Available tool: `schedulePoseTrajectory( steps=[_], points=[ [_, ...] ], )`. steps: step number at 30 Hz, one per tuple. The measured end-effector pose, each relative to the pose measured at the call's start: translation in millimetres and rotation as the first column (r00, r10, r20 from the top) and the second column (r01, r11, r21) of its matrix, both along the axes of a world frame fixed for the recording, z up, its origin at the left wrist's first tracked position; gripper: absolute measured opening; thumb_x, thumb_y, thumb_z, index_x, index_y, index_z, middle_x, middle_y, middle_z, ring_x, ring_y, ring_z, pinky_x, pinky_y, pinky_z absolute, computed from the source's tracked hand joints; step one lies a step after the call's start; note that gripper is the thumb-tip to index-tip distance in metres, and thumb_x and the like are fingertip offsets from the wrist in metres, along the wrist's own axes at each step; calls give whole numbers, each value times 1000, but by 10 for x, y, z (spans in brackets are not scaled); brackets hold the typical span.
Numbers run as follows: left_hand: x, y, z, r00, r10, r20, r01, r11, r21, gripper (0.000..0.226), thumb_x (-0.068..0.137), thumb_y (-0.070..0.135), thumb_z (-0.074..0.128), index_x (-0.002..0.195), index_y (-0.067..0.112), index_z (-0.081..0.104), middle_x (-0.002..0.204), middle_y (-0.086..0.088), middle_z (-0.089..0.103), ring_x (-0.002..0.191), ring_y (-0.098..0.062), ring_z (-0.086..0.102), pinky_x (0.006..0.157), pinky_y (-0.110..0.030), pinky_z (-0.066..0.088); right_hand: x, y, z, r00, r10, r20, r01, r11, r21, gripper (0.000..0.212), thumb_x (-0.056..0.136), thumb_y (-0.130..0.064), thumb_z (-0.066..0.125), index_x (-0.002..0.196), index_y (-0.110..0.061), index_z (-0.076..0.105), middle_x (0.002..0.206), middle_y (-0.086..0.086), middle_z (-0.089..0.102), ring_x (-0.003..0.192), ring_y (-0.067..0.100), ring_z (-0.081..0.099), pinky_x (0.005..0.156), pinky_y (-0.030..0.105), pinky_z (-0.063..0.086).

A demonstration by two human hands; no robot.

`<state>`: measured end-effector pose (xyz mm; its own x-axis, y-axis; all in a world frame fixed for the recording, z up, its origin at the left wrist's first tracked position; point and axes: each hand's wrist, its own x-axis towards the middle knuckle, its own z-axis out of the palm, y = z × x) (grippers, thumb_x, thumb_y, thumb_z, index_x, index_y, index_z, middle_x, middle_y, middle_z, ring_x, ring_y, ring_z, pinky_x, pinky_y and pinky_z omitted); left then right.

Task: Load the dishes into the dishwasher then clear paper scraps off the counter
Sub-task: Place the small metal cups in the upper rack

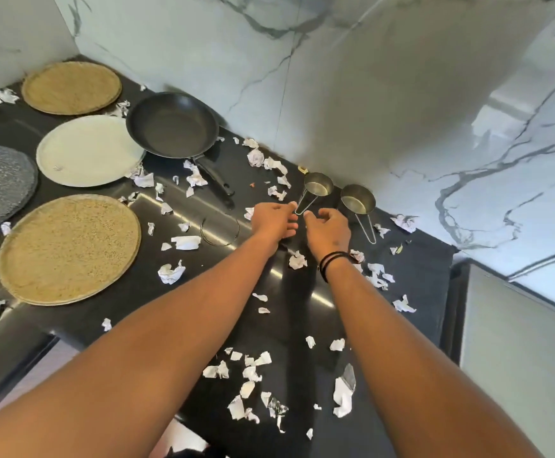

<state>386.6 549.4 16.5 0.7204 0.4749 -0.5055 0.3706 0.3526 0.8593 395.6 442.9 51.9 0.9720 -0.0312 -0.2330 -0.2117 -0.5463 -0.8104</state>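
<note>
Measuring cup [317,185] stood just beyond both hands, its wire handle between them. Left hand [274,219] and right hand [329,228] hovered loosely curled, gripping nothing visible; paper scraps [297,260] lay around the wrists.

No readable text, labels or numbers anywhere
</note>
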Motion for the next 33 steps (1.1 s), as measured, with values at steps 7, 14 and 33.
schedulePoseTrajectory(
  steps=[7,14,33],
  points=[
    [169,20,-29,996,-81,-38,81,997,9,13,92,13,72,96,0,74,85,-13,75,62,-14,67,57,-24,57,329,106,-144,997,-23,-80,26,999,28,20,87,-42,66,91,-22,62,97,6,72,90,25,67,91,36,52],
    [117,33,81,995,-102,10,102,994,34,8,93,5,69,94,-1,74,82,-13,74,55,-7,64,55,-20,56,645,81,-504,991,-42,-130,59,990,128,32,71,-50,66,66,-19,58,76,15,71,76,37,69,80,57,57],
    [-426,-249,412,992,75,104,-72,997,-31,38,92,48,69,95,11,61,81,-6,67,59,-16,61,46,-26,51,-178,-392,273,985,55,-163,25,891,453,23,99,-1,50,109,-14,66,74,3,70,61,16,61,57,27,51]
  ],
)
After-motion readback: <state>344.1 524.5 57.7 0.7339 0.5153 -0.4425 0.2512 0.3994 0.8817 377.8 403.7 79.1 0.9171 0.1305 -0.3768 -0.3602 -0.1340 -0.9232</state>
